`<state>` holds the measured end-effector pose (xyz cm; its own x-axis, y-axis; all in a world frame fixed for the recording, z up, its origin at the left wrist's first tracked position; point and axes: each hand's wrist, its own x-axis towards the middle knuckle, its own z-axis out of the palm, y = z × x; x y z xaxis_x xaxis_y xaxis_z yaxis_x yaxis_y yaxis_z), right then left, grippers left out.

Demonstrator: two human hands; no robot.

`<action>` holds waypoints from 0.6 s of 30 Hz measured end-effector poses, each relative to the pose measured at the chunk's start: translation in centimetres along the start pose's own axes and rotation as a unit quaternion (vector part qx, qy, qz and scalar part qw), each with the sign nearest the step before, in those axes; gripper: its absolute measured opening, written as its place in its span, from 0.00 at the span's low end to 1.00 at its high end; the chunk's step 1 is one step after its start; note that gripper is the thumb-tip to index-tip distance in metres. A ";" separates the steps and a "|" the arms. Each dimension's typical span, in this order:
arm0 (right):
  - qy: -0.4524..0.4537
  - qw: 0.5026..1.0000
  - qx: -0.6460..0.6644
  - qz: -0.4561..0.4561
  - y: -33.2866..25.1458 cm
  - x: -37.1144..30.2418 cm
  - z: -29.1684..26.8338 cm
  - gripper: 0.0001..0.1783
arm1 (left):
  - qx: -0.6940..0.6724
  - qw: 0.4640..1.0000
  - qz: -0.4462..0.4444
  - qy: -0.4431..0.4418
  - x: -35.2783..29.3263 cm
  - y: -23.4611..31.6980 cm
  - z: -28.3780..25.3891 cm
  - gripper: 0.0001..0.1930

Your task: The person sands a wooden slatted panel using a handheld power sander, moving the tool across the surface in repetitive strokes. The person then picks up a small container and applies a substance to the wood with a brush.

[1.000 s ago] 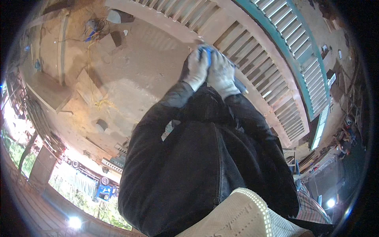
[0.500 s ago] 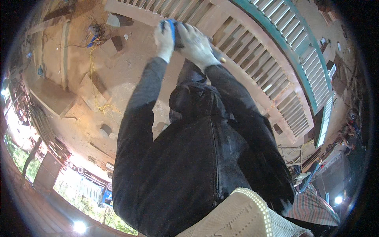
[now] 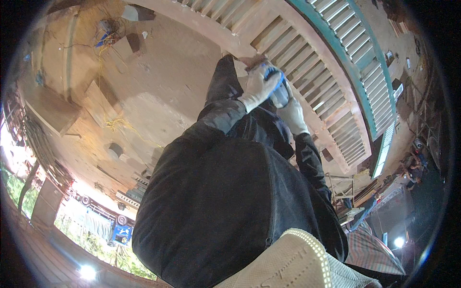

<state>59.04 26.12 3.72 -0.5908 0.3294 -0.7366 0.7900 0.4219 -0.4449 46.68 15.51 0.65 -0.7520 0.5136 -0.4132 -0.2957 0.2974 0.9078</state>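
Observation:
A blue and grey hand-held tool (image 3: pixel 279 98) is between my hands, over the near edge of a pale brown slatted wooden panel (image 3: pixel 307 62). My left hand (image 3: pixel 258 89) is closed around the tool's left side, near its blue part. Gripping the other side, my right hand (image 3: pixel 292 114) has its fingers partly hidden behind the tool. Both hands look pale, as if gloved. My palms hide much of the tool, so its exact kind does not show.
Beyond the panel stands a green-framed slatted panel (image 3: pixel 369 72). On the floor to the left lie a wooden board (image 3: pixel 53 109), yellow cord (image 3: pixel 115 123) and a tangle of wires (image 3: pixel 108 36). A wooden rack (image 3: pixel 342 186) stands at the right.
Both hands have moved with the tool to the right and nearer to me, along the slatted panel. My elbows have bent, and the view has shifted slightly.

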 end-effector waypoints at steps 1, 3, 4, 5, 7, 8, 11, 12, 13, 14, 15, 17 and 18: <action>0.000 1.000 -0.015 0.005 -1.3 0.6 -0.4 0.47 | -0.014 1.000 -0.019 0.009 0.7 0.7 -0.6 0.09; 0.025 0.999 -0.023 0.005 -4.3 1.0 -0.9 0.46 | -0.064 0.997 -0.050 0.015 2.5 1.6 -1.8 0.08; 0.022 0.999 -0.029 0.016 -5.2 1.0 -1.0 0.46 | -0.054 0.997 -0.062 0.010 2.8 1.8 -1.9 0.08; 0.018 0.999 -0.037 0.026 -5.6 1.3 -1.3 0.45 | -0.047 0.996 -0.072 0.006 3.2 2.1 -2.0 0.08; 0.023 1.000 -0.003 0.012 -4.3 1.2 -0.6 0.46 | -0.022 0.999 -0.041 0.026 3.0 -0.4 -0.9 0.09; 0.023 1.000 0.017 0.008 -3.3 0.8 -0.6 0.46 | 0.004 0.999 -0.049 0.007 2.4 -1.2 -0.3 0.08; 0.028 0.999 0.017 -0.023 -2.6 0.8 -0.8 0.47 | 0.019 0.998 -0.030 0.054 1.5 -1.3 0.5 0.07; 0.012 1.000 0.000 0.008 -4.2 1.0 -1.5 0.47 | -0.047 0.996 -0.049 0.055 2.0 -1.0 0.4 0.07; -0.004 0.999 -0.018 0.040 -5.3 1.4 -2.0 0.48 | -0.113 0.990 -0.069 0.058 2.7 -0.8 0.0 0.07; 0.012 0.999 -0.026 0.023 -5.8 2.1 -2.0 0.49 | -0.023 0.997 -0.061 0.051 3.5 0.7 -1.0 0.07; 0.002 0.999 -0.037 0.032 -6.2 2.2 -2.1 0.49 | -0.078 0.992 -0.094 0.026 3.9 1.6 -1.9 0.08; -0.017 0.997 -0.056 0.043 -7.2 2.4 -2.3 0.49 | -0.089 0.989 -0.101 0.064 3.8 0.5 -1.5 0.12; -0.017 0.996 -0.065 0.054 -7.0 2.1 -2.4 0.49 | -0.044 0.993 -0.079 0.080 3.5 -0.1 -0.9 0.13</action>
<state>51.89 25.93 6.54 -0.4964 0.3503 -0.7943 0.8191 0.4921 -0.2949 43.54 16.55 -0.81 -0.7737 0.3295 -0.5412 -0.4629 0.2893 0.8379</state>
